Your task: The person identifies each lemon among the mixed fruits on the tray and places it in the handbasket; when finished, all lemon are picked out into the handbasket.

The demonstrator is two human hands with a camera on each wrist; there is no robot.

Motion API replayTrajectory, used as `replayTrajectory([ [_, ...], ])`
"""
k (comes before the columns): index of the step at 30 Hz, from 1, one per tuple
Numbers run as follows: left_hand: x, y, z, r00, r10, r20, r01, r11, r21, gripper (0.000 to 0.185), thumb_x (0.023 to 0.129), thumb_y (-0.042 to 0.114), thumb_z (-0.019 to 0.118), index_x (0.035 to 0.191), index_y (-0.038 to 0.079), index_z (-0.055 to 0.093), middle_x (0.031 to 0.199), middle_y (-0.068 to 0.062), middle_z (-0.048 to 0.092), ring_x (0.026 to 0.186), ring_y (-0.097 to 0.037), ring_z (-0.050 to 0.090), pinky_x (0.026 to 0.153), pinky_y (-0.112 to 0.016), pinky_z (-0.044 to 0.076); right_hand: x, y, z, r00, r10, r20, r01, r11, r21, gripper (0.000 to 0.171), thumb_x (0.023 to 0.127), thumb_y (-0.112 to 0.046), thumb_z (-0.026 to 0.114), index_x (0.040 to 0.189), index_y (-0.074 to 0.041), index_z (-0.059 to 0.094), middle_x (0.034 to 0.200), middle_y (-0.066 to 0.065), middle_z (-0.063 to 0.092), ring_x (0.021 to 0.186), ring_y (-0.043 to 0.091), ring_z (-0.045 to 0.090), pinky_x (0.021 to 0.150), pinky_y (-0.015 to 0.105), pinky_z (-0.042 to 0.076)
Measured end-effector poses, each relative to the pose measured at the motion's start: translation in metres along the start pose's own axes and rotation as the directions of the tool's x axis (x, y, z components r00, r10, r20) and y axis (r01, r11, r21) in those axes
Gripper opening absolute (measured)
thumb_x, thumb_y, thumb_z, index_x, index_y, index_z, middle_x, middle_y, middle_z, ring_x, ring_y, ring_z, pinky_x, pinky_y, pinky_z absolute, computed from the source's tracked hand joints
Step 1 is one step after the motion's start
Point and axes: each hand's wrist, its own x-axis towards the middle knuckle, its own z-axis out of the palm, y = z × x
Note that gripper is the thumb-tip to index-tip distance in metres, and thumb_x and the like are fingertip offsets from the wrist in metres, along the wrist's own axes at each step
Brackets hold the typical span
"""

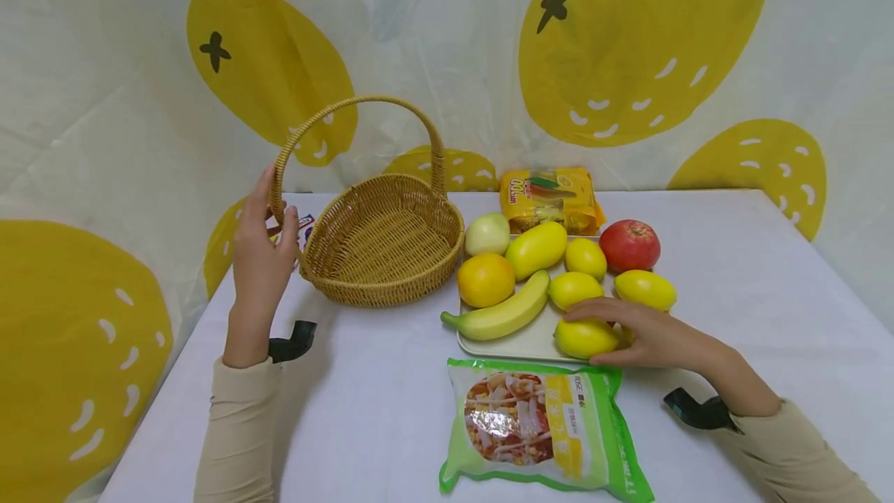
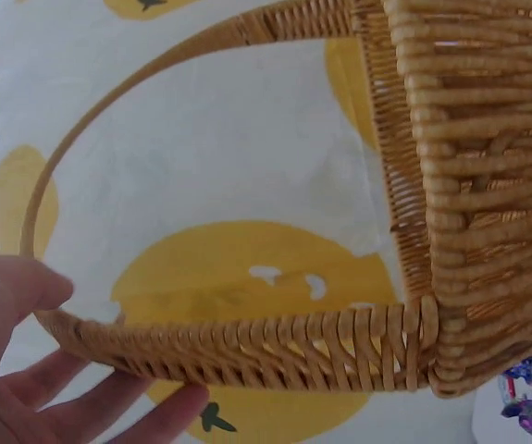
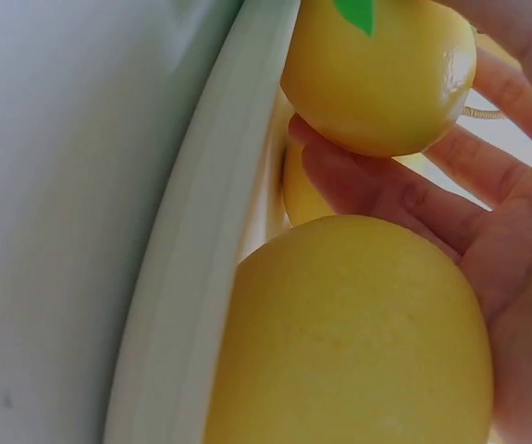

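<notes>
With the left hand point(image 1: 261, 258) gripping the basket point(image 1: 382, 243) handle, the right hand point(image 1: 646, 336), fingers cupping a lemon point(image 1: 585, 338), should lift straight off the tray point(image 1: 513, 344) without nudging neighbours.

One basket point(image 1: 380, 243), one tray point(image 1: 520, 341), four lemons point(image 1: 585, 258), two packets point(image 1: 541, 429), one banana point(image 1: 499, 315).

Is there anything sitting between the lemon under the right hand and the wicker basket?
Yes. The banana and the orange lie on the tray between the lemon under the right hand and the basket, whose handle the left hand holds.
</notes>
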Motion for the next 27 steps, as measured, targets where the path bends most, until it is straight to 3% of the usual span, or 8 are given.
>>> replayTrajectory([
  [2, 0.001, -0.003, -0.002, 1.000, -0.016, 0.004, 0.016, 1.000, -0.027, 0.054, 0.101, 0.017, 0.051, 0.151, 0.030, 0.037, 0.135, -0.014, 0.053, 0.109, -0.033, 0.060, 0.086, -0.042, 0.057, 0.000, 0.000, 0.001, 1.000, -0.009, -0.004, 0.009, 1.000, 0.000, 0.051, 0.085, -0.032, 0.076, 0.132, -0.023, 0.059, 0.132, -0.004, 0.060, 0.120, 0.008, 0.052, 0.104, 0.011, 0.036],
  [8, 0.002, -0.008, -0.006, 1.000, -0.007, -0.008, 0.007, 0.998, -0.063, 0.051, 0.100, 0.015, 0.054, 0.148, 0.030, 0.044, 0.132, -0.014, 0.056, 0.107, -0.033, 0.063, 0.079, -0.004, 0.046, -0.001, -0.001, 0.004, 0.999, -0.037, -0.013, 0.037, 0.999, -0.003, 0.050, 0.084, -0.026, 0.078, 0.131, -0.022, 0.059, 0.131, -0.003, 0.061, 0.119, 0.009, 0.053, 0.103, 0.014, 0.039],
  [14, 0.002, -0.009, -0.006, 0.999, -0.025, -0.022, 0.023, 0.997, -0.070, 0.051, 0.099, 0.017, 0.057, 0.146, 0.031, 0.045, 0.130, -0.013, 0.058, 0.106, -0.030, 0.064, 0.080, -0.006, 0.048, 0.000, -0.003, 0.001, 0.999, -0.040, -0.015, 0.040, 0.998, 0.043, 0.050, 0.084, -0.023, 0.078, 0.130, -0.021, 0.059, 0.130, -0.002, 0.061, 0.118, 0.007, 0.052, 0.103, 0.013, 0.039],
  [21, 0.003, -0.010, -0.005, 0.999, -0.013, -0.043, 0.010, 0.997, -0.078, 0.050, 0.098, 0.017, 0.059, 0.146, 0.027, 0.047, 0.127, -0.015, 0.059, 0.103, -0.029, 0.064, 0.077, 0.000, 0.043, 0.007, -0.008, -0.006, 0.987, -0.154, -0.040, 0.158, 0.983, 0.093, 0.055, 0.081, -0.013, 0.080, 0.131, -0.014, 0.059, 0.129, 0.001, 0.061, 0.122, 0.005, 0.050, 0.105, 0.009, 0.034],
  [27, 0.004, -0.007, -0.005, 0.999, -0.014, -0.043, 0.011, 0.998, -0.058, 0.049, 0.098, 0.021, 0.059, 0.146, 0.025, 0.047, 0.128, -0.015, 0.059, 0.104, -0.029, 0.064, 0.079, -0.001, 0.045, 0.018, -0.020, -0.017, 0.982, -0.182, -0.050, 0.185, 0.980, 0.078, 0.057, 0.081, -0.014, 0.081, 0.133, -0.016, 0.057, 0.132, -0.002, 0.061, 0.127, 0.006, 0.047, 0.107, 0.010, 0.032],
])
